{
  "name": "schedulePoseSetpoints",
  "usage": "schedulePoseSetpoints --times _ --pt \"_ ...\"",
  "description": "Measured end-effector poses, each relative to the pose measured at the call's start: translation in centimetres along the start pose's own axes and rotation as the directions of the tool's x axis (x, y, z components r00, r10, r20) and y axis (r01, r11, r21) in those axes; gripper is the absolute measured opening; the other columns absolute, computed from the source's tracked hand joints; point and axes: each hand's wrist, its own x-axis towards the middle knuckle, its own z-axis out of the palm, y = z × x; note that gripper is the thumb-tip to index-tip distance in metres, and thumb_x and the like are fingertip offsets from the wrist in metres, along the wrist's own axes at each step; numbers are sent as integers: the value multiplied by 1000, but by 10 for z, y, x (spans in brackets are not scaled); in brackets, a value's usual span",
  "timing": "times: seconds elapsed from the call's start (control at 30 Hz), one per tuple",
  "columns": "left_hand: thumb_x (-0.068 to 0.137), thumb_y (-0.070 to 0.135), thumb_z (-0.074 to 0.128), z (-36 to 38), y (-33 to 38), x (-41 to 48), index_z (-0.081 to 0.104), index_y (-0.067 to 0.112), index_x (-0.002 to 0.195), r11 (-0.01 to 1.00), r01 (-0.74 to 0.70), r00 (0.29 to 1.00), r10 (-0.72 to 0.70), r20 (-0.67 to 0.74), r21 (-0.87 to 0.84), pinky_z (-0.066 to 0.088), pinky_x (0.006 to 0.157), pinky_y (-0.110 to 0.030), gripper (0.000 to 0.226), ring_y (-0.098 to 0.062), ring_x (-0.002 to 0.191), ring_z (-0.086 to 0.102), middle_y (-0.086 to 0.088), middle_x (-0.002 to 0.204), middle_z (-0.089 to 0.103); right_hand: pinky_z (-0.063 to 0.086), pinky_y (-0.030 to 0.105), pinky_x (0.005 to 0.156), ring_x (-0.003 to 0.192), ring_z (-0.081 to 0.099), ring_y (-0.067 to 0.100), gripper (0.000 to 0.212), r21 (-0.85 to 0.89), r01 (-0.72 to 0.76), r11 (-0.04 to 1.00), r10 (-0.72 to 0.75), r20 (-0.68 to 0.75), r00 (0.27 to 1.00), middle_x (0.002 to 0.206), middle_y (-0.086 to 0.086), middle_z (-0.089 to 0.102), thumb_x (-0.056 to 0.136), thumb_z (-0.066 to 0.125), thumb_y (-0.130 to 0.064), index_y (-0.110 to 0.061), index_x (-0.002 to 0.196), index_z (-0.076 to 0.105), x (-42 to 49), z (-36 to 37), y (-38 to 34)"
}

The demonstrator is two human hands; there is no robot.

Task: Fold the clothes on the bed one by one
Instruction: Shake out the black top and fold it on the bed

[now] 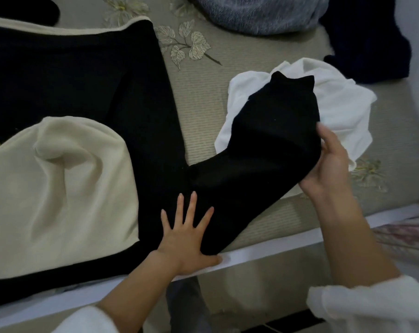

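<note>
A black hooded garment lies spread over the left half of the bed, its cream hood turned up toward me. Its black sleeve stretches out to the right. My left hand presses flat with spread fingers on the sleeve's near end, at the bed's front edge. My right hand grips the sleeve near its far end, lifted above a crumpled white garment.
The bed has a beige ribbed cover with leaf embroidery. A grey-blue knitted piece lies at the back, a dark navy garment at the back right. The white bed edge runs just below my left hand.
</note>
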Motion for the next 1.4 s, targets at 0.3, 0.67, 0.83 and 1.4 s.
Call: schedulePoseSetpoints --times 0.3,0.67,0.83,1.4 --pt "73 72 58 -29 -15 -19 -19 42 146 840 -64 996 83 11 -538 -10 117 -39 110 -7 142 -22 4 157 -22 34 16 44 55 55 7 15 -131 112 985 -106 53 993 76 -4 60 93 49 -10 -20 103 55 -29 99 -1" --pt "92 22 50 -30 -53 -76 44 15 127 817 -157 963 3 -268 -555 52 82 -36 36 -24 101 58 -7 117 59 40 20 102 118 52 0 55 -764 556 327 308 643 701 129 -8 60 91 61 -34 -29 143 42 -36 267 135" --pt "91 7 46 -28 -96 -93 56 20 126 614 -182 975 15 -220 -768 51 89 -29 38 -12 104 59 0 119 64 34 24 106 129 46 9 47 -879 467 96 250 475 844 140 -6 52 94 57 -32 -25 139 48 -23 220 159" --pt "88 53 55 -174 -263 -21 6 32 151 401 -13 768 -583 -266 -916 34 110 -44 82 -26 132 40 -4 149 37 -20 45 110 135 -40 19 88 -809 422 -409 177 384 906 149 -3 -39 76 26 -83 -53 131 -37 -34 129 257"
